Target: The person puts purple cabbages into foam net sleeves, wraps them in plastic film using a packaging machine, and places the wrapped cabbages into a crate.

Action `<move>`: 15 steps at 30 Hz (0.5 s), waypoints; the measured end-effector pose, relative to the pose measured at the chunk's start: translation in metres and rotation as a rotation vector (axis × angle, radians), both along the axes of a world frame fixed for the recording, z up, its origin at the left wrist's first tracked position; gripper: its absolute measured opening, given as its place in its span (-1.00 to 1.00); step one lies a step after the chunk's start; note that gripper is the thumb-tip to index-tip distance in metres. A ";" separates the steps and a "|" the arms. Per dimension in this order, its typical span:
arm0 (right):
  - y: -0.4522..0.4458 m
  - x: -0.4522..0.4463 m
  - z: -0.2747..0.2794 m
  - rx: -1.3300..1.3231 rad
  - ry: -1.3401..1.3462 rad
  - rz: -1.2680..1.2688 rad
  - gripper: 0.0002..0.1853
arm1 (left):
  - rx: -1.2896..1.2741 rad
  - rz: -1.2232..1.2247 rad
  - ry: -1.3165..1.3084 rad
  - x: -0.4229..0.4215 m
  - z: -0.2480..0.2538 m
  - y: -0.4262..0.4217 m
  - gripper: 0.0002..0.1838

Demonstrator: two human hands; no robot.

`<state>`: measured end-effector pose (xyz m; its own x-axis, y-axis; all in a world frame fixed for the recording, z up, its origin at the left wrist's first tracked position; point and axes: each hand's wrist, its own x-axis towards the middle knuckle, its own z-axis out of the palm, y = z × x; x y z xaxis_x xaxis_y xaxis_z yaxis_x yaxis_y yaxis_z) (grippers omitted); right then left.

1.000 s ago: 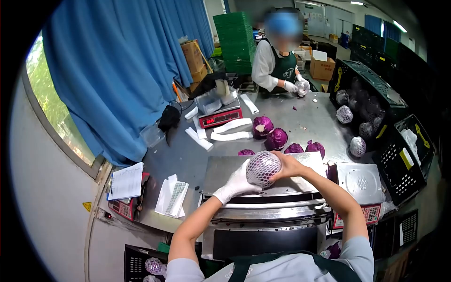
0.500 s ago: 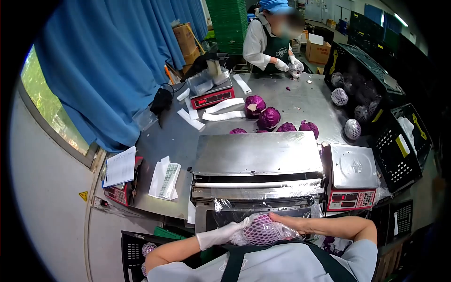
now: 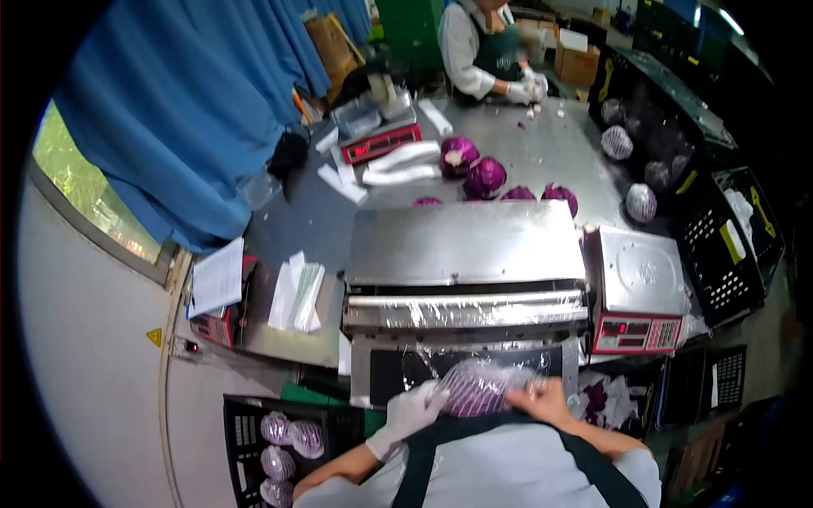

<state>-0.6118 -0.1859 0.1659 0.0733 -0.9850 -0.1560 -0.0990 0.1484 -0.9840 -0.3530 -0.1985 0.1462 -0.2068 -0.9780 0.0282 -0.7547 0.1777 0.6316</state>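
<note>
A red cabbage in a white foam net (image 3: pixel 476 388), with clear film around it, is held between my two hands at the front of the film-wrapping machine (image 3: pixel 464 241). My left hand (image 3: pixel 412 412), in a white glove, is closed on the cabbage's left side. On the right side, my bare right hand (image 3: pixel 544 401) grips the cabbage and film with bent fingers; it is slightly blurred. Just beyond, the shiny film roll (image 3: pixel 466 309) lies across the machine above a dark plate (image 3: pixel 388 372), where loose film shows.
Unwrapped red cabbages (image 3: pixel 485 178) lie behind the machine. A scale (image 3: pixel 637 288) stands right, another scale (image 3: pixel 381 142) at the back. Netted cabbages fill part of the black crate (image 3: pixel 237 449) at lower left. Across the table, a co-worker (image 3: pixel 487 51) holds a netted cabbage.
My view has tipped downward. The cabbage has turned between my hands, and my right hand's fingers have bent in on its side. More of the lower-left crate shows.
</note>
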 end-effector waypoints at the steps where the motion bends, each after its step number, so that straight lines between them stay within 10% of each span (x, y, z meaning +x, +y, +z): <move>1: -0.009 0.001 0.004 -0.039 -0.007 -0.128 -0.54 | -0.053 -0.024 -0.003 -0.003 0.004 -0.004 -0.71; 5: -0.037 -0.033 -0.062 -0.177 0.588 -0.356 -0.54 | -0.178 0.242 0.100 0.029 -0.031 -0.037 -0.89; 11: -0.024 -0.026 -0.091 -0.616 1.015 -0.235 -0.83 | -0.670 -0.043 -0.517 -0.006 -0.059 -0.058 -0.88; 15: -0.029 -0.015 -0.099 -0.689 0.969 -0.189 -0.90 | -0.436 -0.093 -0.050 -0.059 -0.071 -0.063 -0.85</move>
